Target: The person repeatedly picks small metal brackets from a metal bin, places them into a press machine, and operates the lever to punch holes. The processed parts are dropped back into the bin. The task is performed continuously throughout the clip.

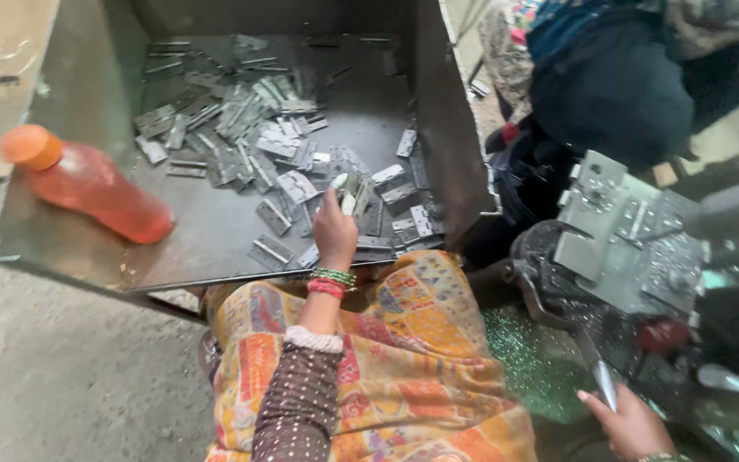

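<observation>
Grey concrete floor [53, 376] lies under a large shallow metal tray [215, 235] with raised walls, which takes up the upper left of the view. Scattered over the tray's base, mostly toward its middle and right side, lie many small flat metal hinges [258, 137]. On the tray's left part, well apart from the main heap, an orange plastic bottle [87, 184] with an orange cap lies on its side. The left hand [335, 231] reaches over the tray's near edge into the hinges close to its right wall, the fingers [344, 192] closed around one or two pale hinge pieces, though exactly how many cannot be told. Green and red bangles [331, 282] sit at that wrist, above a dotted brown sleeve. Just below the tray's near edge, a patterned orange and yellow cloth [404, 359] covers the person's lap. Right of the tray stands a grey metal press machine [626, 248], blurred. Below it, the right hand [630, 423] has its fingers wrapped on the machine's bright metal lever [602, 376].
</observation>
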